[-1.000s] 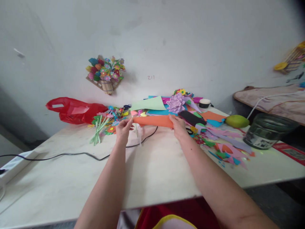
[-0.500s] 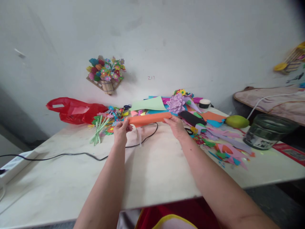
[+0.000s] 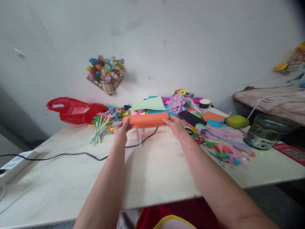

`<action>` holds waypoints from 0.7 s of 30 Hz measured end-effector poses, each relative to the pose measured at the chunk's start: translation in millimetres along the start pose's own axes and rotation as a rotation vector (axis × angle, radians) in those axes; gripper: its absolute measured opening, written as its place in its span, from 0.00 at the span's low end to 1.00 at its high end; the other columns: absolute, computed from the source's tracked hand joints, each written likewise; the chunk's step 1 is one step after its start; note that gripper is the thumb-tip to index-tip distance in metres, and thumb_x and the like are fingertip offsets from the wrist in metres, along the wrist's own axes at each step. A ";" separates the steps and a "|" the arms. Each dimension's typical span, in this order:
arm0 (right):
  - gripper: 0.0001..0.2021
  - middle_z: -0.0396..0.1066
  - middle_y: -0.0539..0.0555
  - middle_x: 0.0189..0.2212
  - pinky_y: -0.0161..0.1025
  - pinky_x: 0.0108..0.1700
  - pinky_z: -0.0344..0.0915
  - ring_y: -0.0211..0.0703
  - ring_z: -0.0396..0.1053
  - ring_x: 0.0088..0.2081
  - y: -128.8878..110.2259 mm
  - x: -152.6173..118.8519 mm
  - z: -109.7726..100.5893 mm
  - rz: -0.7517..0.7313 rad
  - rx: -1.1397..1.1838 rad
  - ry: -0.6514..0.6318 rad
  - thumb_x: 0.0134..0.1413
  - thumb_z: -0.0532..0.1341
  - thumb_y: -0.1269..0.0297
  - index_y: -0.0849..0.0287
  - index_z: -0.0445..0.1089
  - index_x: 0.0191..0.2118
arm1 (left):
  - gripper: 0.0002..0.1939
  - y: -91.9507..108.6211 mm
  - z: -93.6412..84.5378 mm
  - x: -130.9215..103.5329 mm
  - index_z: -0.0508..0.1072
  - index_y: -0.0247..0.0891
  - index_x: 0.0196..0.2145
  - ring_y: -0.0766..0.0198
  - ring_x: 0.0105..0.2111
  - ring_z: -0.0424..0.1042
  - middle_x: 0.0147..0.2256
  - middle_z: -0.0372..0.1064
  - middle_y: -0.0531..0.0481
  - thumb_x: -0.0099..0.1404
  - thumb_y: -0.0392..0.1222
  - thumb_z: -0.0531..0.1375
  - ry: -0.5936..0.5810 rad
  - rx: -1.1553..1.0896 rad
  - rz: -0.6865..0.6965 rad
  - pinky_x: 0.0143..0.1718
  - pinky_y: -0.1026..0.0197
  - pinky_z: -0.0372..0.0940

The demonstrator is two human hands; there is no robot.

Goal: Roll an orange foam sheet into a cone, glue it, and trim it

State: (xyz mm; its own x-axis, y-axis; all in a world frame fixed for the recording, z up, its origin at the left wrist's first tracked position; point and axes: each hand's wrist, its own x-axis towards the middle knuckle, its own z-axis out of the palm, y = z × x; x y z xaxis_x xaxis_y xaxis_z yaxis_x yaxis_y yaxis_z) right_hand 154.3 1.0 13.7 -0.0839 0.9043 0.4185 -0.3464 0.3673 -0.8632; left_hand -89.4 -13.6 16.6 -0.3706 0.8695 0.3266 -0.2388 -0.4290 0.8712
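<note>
An orange craft sheet, folded or rolled into a long band, is stretched level between my two hands above the white table. My left hand pinches its left end, thumb on the near face. At the right end, my right hand grips it the same way. Whether it is paper or foam I cannot tell. Partly hidden beneath it is a clear stick-like thing, beside a black cord. Pale green stems with craft flowers lie left of my left hand.
Behind the hands lie a light green sheet and a purple flower. Colourful scraps, a green mango-like fruit and a glass jar are on the right. A red plastic bag and a power strip are on the left.
The orange band has turned a little, so more of its broad face shows and it looks wider. Both hands keep their hold in nearly the same place.
</note>
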 end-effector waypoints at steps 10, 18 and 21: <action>0.15 0.71 0.51 0.23 0.32 0.20 0.57 0.37 0.65 0.22 -3.9 -3.9 3.8 0.151 0.002 0.193 0.35 0.66 0.54 0.60 0.72 0.29 | 0.14 7.9 9.2 -6.4 0.72 0.33 0.25 0.68 0.26 0.69 0.27 0.70 0.50 0.42 0.44 0.68 -0.146 -0.104 0.007 0.29 0.65 0.66; 0.13 0.73 0.51 0.28 0.36 0.32 0.63 0.41 0.69 0.30 -12.6 -12.0 2.5 0.226 -0.098 -0.183 0.39 0.64 0.57 0.60 0.73 0.31 | 0.18 0.4 0.6 0.1 0.70 0.32 0.25 0.71 0.21 0.64 0.23 0.65 0.53 0.40 0.46 0.67 0.121 -0.048 -0.055 0.21 0.67 0.63; 0.13 0.74 0.53 0.28 0.40 0.36 0.64 0.46 0.70 0.34 -13.5 -16.7 8.3 0.274 -0.058 -0.258 0.38 0.65 0.59 0.61 0.73 0.32 | 0.19 -1.5 -0.6 0.5 0.70 0.33 0.27 0.70 0.21 0.64 0.24 0.66 0.52 0.40 0.48 0.67 0.109 -0.025 -0.064 0.19 0.67 0.62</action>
State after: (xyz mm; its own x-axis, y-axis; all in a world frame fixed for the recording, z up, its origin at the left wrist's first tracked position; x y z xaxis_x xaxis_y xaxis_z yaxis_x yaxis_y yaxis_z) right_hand 152.7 -20.8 20.8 -0.4013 0.8890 0.2208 -0.2254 0.1378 -0.9645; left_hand -89.8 -12.6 15.2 -0.4486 0.8642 0.2279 -0.2869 -0.3808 0.8790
